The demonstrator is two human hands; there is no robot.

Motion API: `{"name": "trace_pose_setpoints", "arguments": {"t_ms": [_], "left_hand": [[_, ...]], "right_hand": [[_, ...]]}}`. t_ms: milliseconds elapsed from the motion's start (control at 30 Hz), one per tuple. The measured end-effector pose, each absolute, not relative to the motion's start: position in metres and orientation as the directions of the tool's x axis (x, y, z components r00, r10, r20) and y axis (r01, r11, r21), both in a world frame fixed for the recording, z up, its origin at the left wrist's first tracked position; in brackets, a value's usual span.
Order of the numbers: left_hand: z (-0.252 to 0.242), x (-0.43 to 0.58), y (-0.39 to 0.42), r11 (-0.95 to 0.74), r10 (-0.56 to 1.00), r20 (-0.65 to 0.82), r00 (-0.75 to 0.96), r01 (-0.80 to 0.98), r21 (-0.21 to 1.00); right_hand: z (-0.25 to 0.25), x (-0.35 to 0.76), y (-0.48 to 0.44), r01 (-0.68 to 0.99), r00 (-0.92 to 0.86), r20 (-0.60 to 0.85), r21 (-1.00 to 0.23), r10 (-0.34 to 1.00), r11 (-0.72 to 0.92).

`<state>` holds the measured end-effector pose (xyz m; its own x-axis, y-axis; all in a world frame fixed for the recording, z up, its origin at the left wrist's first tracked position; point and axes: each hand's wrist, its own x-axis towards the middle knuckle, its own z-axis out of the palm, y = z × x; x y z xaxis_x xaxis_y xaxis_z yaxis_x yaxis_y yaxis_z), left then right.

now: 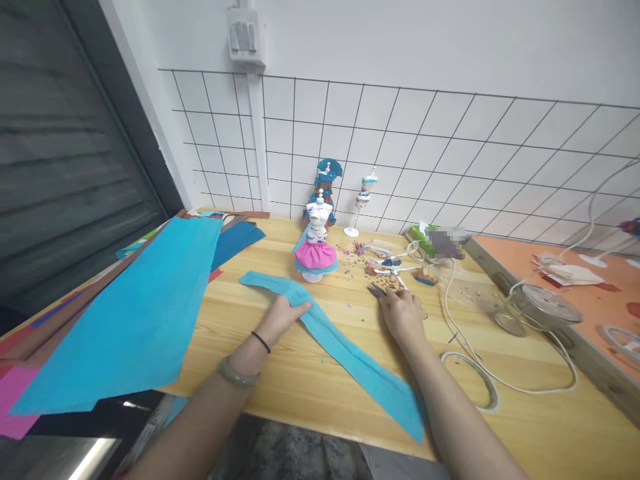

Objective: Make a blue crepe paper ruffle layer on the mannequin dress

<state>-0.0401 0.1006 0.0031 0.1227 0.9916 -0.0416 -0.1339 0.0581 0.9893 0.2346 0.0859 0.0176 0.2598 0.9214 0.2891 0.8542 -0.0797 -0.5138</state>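
Observation:
A long strip of light blue paper or cloth [345, 350] lies slantwise over the wooden table. My left hand [285, 317] grips it near its upper part, thumb on top and fingers hidden beneath. To the right, my right hand [404, 313] is closed around scissors [376, 291], whose dark blades point away to the left; their handles are mostly covered. Beyond the strip stands a small white dress form [319, 217] wearing a pink gathered skirt [315, 255] with a blue layer below. Behind it is another form [325, 180] dressed in darker blue and brown.
A large blue sheet [145, 300] tops a stack of coloured sheets at left, overhanging the front edge. Scraps [385, 263] litter the table's back right. A tape roll [470, 380], white cord [525, 388] and round tin [547, 305] lie right. A wire grid [345, 120] backs the table.

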Motion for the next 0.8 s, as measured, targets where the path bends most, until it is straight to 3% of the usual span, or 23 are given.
{"name": "trace_pose_setpoints", "arguments": {"t_ms": [100, 233, 300, 400, 533, 800], "left_hand": [[0.006, -0.036, 0.097, 0.054, 0.990, -0.033, 0.138, -0.148, 0.988], [0.012, -0.031, 0.092, 0.074, 0.981, -0.032, 0.191, -0.216, 0.974], [0.015, -0.029, 0.090, 0.092, 0.980, -0.041, 0.193, -0.261, 0.961], [0.017, -0.028, 0.090, 0.139, 0.982, -0.085, 0.169, -0.338, 0.931], [0.020, -0.029, 0.094, 0.192, 0.980, -0.141, 0.144, -0.454, 0.870], [0.026, -0.051, 0.109, 0.168, 0.984, -0.166, 0.065, -0.650, 0.741]], "right_hand": [[0.022, 0.211, 0.080, 0.777, 0.151, 0.287, -0.627, 0.946, 0.066], [0.025, 0.174, 0.063, 0.571, -0.139, 0.171, -0.791, 0.975, 0.220], [0.028, 0.165, 0.056, 0.381, -0.306, 0.047, -0.909, 0.951, 0.167], [0.035, 0.166, 0.049, 0.224, -0.512, -0.129, -0.974, 0.849, -0.012], [0.045, 0.181, 0.049, 0.267, -0.634, -0.297, -0.951, 0.714, -0.159], [0.065, 0.213, 0.052, 0.410, -0.634, -0.394, -0.901, 0.665, -0.143]]}}
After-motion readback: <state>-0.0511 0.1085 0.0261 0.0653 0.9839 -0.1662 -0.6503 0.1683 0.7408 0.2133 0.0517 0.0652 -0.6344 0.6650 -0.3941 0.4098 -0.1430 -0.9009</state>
